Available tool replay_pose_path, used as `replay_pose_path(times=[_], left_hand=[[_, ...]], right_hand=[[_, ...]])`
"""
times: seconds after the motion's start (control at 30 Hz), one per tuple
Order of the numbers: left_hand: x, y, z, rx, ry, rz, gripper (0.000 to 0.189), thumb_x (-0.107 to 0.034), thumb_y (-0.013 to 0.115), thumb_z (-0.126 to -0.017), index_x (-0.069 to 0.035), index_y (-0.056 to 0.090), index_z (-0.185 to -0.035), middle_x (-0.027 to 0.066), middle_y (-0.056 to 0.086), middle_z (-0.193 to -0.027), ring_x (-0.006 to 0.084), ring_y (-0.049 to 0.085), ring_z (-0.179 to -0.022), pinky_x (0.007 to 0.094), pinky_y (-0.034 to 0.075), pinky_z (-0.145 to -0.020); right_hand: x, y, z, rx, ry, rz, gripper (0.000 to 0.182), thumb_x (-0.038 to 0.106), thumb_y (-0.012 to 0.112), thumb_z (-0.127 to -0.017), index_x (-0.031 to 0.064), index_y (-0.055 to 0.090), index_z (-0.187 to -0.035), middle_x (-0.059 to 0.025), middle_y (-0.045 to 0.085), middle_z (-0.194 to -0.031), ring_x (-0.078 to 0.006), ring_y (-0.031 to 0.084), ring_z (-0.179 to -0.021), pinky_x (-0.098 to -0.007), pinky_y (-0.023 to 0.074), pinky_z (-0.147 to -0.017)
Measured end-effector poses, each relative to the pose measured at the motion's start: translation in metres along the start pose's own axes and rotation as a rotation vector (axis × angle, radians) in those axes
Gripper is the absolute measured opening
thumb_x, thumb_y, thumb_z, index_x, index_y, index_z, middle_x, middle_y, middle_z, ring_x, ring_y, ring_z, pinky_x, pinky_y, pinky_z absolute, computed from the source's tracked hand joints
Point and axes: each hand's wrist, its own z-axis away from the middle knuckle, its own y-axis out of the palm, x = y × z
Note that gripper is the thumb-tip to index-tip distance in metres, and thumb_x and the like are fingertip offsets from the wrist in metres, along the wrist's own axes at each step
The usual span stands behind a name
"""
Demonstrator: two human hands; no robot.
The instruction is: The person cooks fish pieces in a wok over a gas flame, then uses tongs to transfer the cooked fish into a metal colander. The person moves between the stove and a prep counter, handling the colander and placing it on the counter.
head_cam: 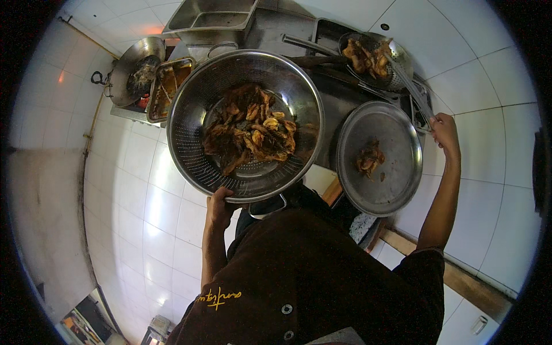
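Observation:
My left hand (221, 208) grips the near rim of a large perforated stainless-steel colander (185, 142). Browned pieces of cooked meat (254, 133), apparently poultry, are heaped in its middle. Off to the right, my right hand (444, 133) is closed around the handle end of metal tongs (409, 84). The tong tips reach browned meat (366, 58) in a long-handled perforated skimmer (401, 71); whether they pinch a piece cannot be told. Between the colander and my right forearm is a round metal tray (399, 172) with one small browned piece (370, 159) on it.
A wok (125, 82) with a dark content stands at far left, beside an oily rectangular pan (164, 92). A deep steel pan (211, 30) sits at the back on the metal worktop (280, 32). White tiled walls (474, 82) border the right side.

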Motion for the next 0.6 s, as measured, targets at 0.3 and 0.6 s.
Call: replay_pose_path(times=[0.3,0.6], left_hand=[[0.000,-0.002,-0.005,0.002,0.010,0.007,0.022,-0.012,0.044,-0.073,0.006,0.049,-0.084,0.0200,0.057,-0.082,0.0326,0.061,-0.072,0.0486,0.052,-0.070],[-0.014,-0.026,0.008,-0.078,-0.019,0.009,0.020,-0.007,0.046,-0.073,0.011,0.052,-0.079,0.0186,0.057,-0.075,0.0287,0.061,-0.067,0.0388,0.054,-0.061]], right_hand=[[-0.006,-0.025,0.030,0.039,-0.079,-0.220,0.017,0.021,0.053,-0.086,0.0076,0.051,-0.076,0.0021,0.041,-0.050,-0.0049,0.035,-0.038,-0.0209,0.0252,-0.032],[0.034,-0.029,0.110,0.038,-0.403,-0.205,0.014,0.020,0.049,-0.089,0.0072,0.051,-0.082,0.0049,0.039,-0.051,-0.0004,0.029,-0.040,-0.0175,0.0238,-0.034]])
